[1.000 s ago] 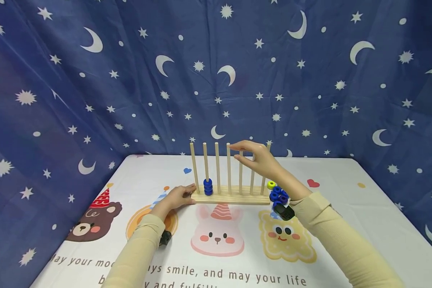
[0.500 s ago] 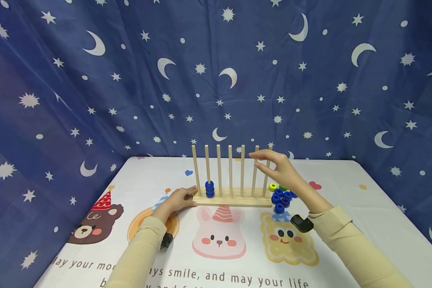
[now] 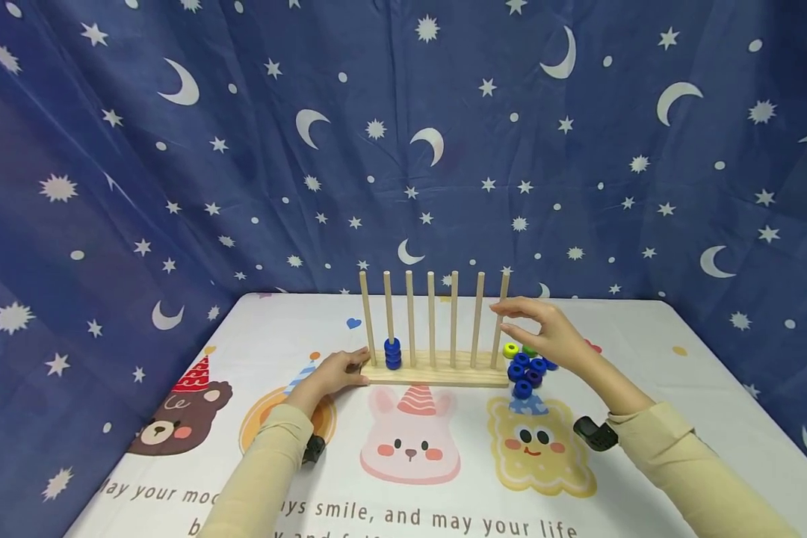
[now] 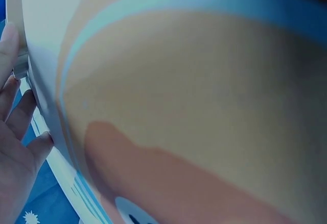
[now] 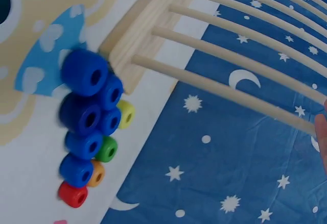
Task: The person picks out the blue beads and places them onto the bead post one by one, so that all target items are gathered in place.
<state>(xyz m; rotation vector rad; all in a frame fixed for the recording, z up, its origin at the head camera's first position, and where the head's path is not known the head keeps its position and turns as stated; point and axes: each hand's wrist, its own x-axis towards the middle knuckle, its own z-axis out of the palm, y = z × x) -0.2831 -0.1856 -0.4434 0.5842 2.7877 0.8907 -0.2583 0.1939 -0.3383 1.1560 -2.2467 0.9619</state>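
Observation:
A wooden base [image 3: 444, 377] carries several upright pegs; blue rings [image 3: 393, 354] are stacked on the second peg from the left. My left hand [image 3: 329, 377] grips the base's left end, thumb in front and fingers behind. Beside the rightmost peg [image 3: 500, 314], near its upper part, my right hand [image 3: 545, 329] is raised with thumb and index finger apart, nothing between them. In the right wrist view only its fingertips [image 5: 322, 137] show, by the peg's tip. The left wrist view shows part of my left hand [image 4: 18, 152] at its left edge.
Right of the base lie loose rings: several blue [image 5: 84, 72], one yellow [image 5: 125, 114], one green [image 5: 106, 149], one orange [image 5: 97, 173] and one red [image 5: 72, 194]. A starry blue curtain [image 3: 403, 149] hangs behind the printed white tablecloth [image 3: 403, 497].
My right hand has moved rightward along the peg tops, from the middle peg to the rightmost one, its thumb and index finger still apart. My left hand keeps its grip on the base.

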